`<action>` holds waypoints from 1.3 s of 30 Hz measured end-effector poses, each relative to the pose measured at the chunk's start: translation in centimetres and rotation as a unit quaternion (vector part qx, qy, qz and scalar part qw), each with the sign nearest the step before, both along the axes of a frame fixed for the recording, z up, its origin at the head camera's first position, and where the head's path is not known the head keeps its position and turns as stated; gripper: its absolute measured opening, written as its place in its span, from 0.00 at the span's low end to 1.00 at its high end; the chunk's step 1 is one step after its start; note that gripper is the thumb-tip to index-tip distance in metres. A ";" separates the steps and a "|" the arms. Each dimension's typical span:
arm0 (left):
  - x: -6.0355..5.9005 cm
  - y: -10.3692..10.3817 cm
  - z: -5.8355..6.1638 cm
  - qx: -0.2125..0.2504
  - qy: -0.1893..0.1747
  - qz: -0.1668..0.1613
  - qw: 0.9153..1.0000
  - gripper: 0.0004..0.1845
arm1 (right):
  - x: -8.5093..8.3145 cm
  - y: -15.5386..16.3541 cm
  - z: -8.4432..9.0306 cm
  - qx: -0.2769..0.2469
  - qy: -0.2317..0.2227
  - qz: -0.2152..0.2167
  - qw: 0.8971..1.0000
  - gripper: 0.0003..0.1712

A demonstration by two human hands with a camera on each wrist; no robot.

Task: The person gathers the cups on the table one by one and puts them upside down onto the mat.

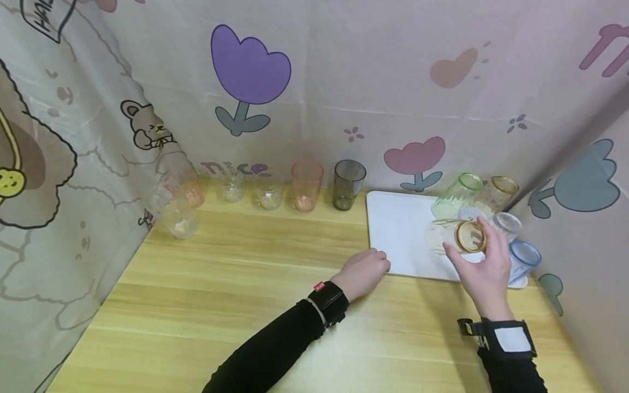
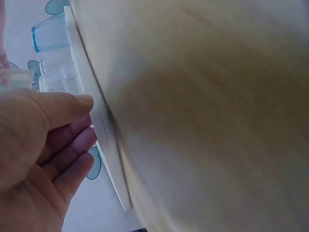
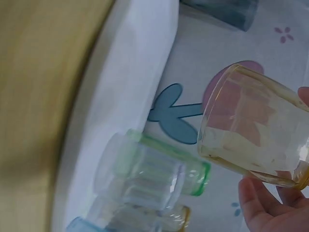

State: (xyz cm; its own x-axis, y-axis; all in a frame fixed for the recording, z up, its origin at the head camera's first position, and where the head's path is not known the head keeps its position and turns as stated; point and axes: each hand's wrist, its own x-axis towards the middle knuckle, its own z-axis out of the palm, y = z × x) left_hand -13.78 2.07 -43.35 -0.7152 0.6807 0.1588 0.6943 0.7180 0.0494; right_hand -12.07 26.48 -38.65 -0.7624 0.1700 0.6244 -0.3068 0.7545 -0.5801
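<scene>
My right hand [image 1: 484, 265] grips an amber-tinted drinking glass [image 3: 256, 125] near its base, thumb on one side and fingers on the other. The glass is held above the white tray [image 1: 398, 234], its mouth turned toward the tray. At the tray's front left corner lies my left hand [image 1: 363, 273]; in the left wrist view its thumb and loosely bent fingers [image 2: 72, 145] are right at the tray's edge. Bottom-up on the tray's right part stand a green glass [image 1: 459, 196], an amber glass [image 1: 498, 194], a clear glass [image 1: 506, 225] and a blue glass [image 1: 524, 259].
Along the back of the wooden table [image 1: 221, 305] stand a dark grey glass [image 1: 349, 185], an orange glass [image 1: 307, 188] and two clear ones, including a short clear glass [image 1: 269, 191]. More glasses, among them a clear tumbler [image 1: 181, 221], cluster at the left. A printed curtain [image 1: 334, 82] hangs behind.
</scene>
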 end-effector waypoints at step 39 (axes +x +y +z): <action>-0.4 0.6 -0.3 0.023 -0.068 0.041 0.997 0.14 | -1.5 5.6 -3.3 0.051 -0.236 -0.079 0.967 0.47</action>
